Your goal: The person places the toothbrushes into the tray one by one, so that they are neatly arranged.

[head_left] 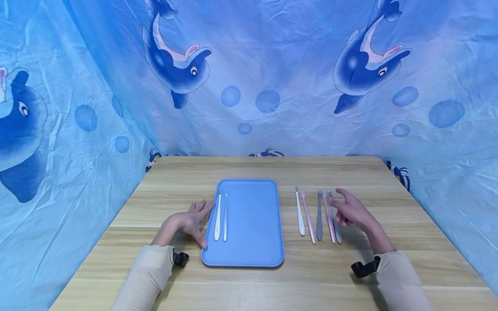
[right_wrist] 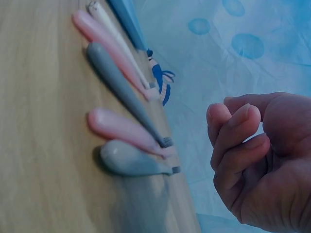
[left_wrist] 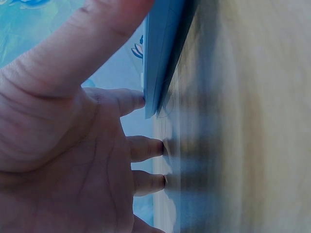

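Note:
A blue tray [head_left: 253, 224] lies on the table, and near its left side are a white toothbrush [head_left: 217, 222] and a pale blue toothbrush [head_left: 225, 222]. My left hand [head_left: 190, 222] touches the tray's left edge with fingers spread; some fingertips rest on the wood. Right of the tray lie several toothbrushes: a white one [head_left: 300, 218], a pink one [head_left: 309, 222], a dark grey one [head_left: 319, 220], another pink one [head_left: 330, 220] and a grey-green one [right_wrist: 131, 159]. Over the grey-green one's head end hovers my right hand [head_left: 352, 211], fingers loosely curled, holding nothing.
The wooden table [head_left: 249, 289] runs back to a blue curtain [head_left: 249, 65] printed with dolphins, which also hangs along both sides. Each sleeve carries a black wrist device, such as the left one [head_left: 180, 259].

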`<state>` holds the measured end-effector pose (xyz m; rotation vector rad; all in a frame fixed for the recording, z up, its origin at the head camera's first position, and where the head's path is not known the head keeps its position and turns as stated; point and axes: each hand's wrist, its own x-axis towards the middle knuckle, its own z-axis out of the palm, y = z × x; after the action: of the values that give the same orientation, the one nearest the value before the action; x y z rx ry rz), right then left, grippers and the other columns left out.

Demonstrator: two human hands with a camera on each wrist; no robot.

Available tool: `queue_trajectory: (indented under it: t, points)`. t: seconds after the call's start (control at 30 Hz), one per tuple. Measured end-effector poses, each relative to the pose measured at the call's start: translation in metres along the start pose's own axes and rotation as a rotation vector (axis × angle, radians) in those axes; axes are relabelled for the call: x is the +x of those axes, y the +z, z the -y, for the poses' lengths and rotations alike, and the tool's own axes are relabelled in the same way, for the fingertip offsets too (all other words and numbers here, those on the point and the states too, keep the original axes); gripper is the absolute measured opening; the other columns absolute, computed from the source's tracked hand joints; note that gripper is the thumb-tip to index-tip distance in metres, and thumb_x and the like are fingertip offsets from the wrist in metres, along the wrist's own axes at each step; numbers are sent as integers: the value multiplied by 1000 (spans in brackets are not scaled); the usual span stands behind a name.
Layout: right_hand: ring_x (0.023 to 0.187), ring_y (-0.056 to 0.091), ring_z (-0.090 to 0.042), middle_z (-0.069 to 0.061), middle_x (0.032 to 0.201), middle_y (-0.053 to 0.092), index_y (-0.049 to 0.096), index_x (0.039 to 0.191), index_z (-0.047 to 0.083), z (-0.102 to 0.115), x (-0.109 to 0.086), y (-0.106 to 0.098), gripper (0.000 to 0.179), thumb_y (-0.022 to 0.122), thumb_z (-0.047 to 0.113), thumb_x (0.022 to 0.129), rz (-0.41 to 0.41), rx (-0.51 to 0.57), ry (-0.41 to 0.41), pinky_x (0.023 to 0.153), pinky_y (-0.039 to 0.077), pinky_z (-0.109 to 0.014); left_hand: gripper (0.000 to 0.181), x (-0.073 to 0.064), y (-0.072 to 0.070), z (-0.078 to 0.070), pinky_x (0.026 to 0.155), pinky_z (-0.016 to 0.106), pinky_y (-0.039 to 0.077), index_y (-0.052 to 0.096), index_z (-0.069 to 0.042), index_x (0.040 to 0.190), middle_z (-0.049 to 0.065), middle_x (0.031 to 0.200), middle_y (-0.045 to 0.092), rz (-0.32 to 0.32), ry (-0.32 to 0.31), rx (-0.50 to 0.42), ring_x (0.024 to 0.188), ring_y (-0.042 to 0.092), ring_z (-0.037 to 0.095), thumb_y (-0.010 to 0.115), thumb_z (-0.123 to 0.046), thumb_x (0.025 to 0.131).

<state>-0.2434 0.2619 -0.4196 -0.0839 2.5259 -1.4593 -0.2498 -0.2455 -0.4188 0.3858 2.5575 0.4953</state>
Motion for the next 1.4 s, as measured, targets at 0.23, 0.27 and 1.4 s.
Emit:
queue_trajectory:
  t: [0.23,0.27,1.4]
  points:
    - [43,51,-9,3,56,59,2,159,-4,-14,0,-1,76,44,33,107,13,-7,33,41,41,-25,150,2,0,2,116,78,6,0,-17,163,24,169,-5,17,-2,3,152,-10,53,94,-56,53]
    - [43,51,-9,3,56,59,2,158,-5,-16,0,-1,76,44,33,107,14,-13,31,41,41,-25,150,3,0,2,116,78,6,0,-16,163,25,168,-5,19,1,5,152,-10,54,94,-56,53]
    - [43,52,-9,1,58,60,2,158,-5,-45,-3,3,81,50,32,104,82,-35,100,40,40,-22,148,-1,-1,0,116,78,9,2,-18,163,24,169,-2,4,-2,8,153,-7,54,95,-53,53]
